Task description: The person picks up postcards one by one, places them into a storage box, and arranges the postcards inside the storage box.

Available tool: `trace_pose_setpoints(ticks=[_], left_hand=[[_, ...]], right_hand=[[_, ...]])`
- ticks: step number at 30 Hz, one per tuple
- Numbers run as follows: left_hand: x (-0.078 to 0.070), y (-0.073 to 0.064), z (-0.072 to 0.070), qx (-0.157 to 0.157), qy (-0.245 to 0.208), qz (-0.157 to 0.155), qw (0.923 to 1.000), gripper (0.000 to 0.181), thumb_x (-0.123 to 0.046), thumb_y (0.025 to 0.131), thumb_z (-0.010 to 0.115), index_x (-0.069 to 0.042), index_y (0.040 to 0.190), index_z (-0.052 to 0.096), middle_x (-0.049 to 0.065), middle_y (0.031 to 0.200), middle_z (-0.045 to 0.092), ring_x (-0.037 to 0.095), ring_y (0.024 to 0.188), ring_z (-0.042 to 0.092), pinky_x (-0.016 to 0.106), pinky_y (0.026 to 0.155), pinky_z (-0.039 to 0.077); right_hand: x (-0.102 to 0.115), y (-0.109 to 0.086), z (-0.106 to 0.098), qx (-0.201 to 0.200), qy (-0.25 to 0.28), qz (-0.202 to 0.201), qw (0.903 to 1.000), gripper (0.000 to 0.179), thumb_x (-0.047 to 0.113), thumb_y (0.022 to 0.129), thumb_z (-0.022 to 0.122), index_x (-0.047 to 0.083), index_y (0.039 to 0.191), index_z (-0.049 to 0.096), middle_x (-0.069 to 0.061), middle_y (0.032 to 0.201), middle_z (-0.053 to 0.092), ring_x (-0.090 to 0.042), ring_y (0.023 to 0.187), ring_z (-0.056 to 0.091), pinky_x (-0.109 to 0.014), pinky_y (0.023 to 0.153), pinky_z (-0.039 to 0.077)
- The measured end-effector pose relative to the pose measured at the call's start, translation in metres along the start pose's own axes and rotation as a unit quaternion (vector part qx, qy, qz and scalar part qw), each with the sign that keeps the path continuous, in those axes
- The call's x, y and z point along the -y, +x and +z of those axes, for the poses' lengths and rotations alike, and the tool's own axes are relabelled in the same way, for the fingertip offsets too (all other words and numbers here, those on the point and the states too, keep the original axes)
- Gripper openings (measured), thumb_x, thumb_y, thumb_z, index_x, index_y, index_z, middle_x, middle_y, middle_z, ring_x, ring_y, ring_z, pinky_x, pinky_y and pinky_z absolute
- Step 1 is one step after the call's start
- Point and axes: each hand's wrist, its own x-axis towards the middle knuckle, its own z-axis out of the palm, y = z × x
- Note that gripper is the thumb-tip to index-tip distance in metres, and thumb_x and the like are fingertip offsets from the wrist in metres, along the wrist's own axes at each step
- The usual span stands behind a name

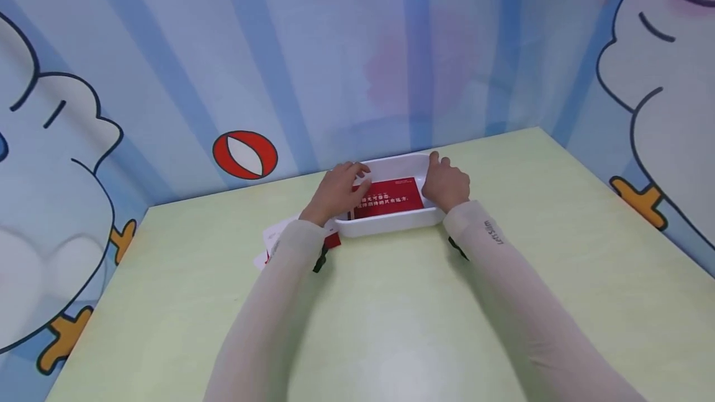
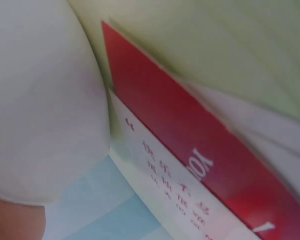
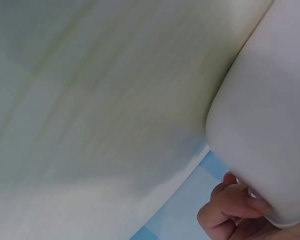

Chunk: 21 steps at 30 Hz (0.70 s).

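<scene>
A white rectangular tray [image 1: 385, 224] stands near the table's far edge. Inside it lies a red card [image 1: 391, 198] printed with white characters. At the tray's right end, my right hand [image 1: 449, 185] grips the rim; its curled fingers [image 3: 222, 207] show at the rim in the right wrist view. My left hand [image 1: 337, 191] is over the left end, thumb and forefinger apart above the inside of the tray. Under and beside the left wrist lie overlapping cards: a red one [image 2: 160, 110] and a white one with red characters [image 2: 165, 175].
The pale green table [image 1: 391, 315] extends to both sides and toward me. Behind it rises a blue striped backdrop [image 1: 346, 67] with cartoon figures, close to the tray's far side. Side panels with white cartoon birds [image 1: 681, 110] flank the table.
</scene>
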Motion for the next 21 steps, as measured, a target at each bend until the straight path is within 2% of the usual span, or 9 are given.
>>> trace_pose_setpoints(ticks=[4, 9, 16, 21], left_hand=[[0.004, -0.002, 0.002, -0.008, -0.018, -0.002, 0.9998, 0.037, -0.034, 0.101, 0.053, -0.016, 0.134, 0.054, 0.005, 0.129, 0.058, 0.023, 0.119, 0.050, 0.043, 0.108, 0.046], [0.006, -0.001, -0.004, -0.028, -0.036, -0.012, 0.9989, 0.038, -0.031, 0.102, 0.053, -0.015, 0.136, 0.052, 0.007, 0.128, 0.059, 0.024, 0.118, 0.050, 0.044, 0.105, 0.046], [0.005, 0.000, -0.013, -0.040, -0.031, -0.004, 0.9987, 0.038, -0.032, 0.103, 0.049, -0.013, 0.136, 0.051, 0.009, 0.127, 0.060, 0.026, 0.119, 0.051, 0.047, 0.107, 0.042], [0.006, -0.004, -0.018, -0.059, -0.031, -0.019, 0.9976, 0.038, -0.032, 0.103, 0.051, -0.015, 0.136, 0.052, 0.009, 0.128, 0.060, 0.026, 0.121, 0.052, 0.047, 0.107, 0.045]], right_hand=[[0.001, 0.000, 0.004, 0.004, 0.002, 0.009, 1.0000, 0.077, 0.022, 0.090, 0.063, 0.003, 0.154, 0.024, -0.025, 0.136, 0.050, -0.037, 0.093, 0.067, -0.052, 0.090, 0.057], [0.004, 0.001, 0.002, -0.009, 0.003, -0.005, 0.9999, 0.072, 0.021, 0.093, 0.058, 0.002, 0.153, 0.024, -0.025, 0.134, 0.051, -0.036, 0.089, 0.068, -0.051, 0.088, 0.057], [0.004, -0.001, -0.001, -0.005, 0.007, -0.002, 1.0000, 0.069, 0.018, 0.095, 0.056, 0.002, 0.154, 0.022, -0.026, 0.137, 0.049, -0.037, 0.095, 0.067, -0.051, 0.087, 0.058], [0.004, -0.002, -0.001, -0.001, 0.010, -0.001, 1.0000, 0.069, 0.017, 0.096, 0.055, 0.003, 0.155, 0.021, -0.026, 0.139, 0.048, -0.038, 0.100, 0.066, -0.050, 0.089, 0.058]])
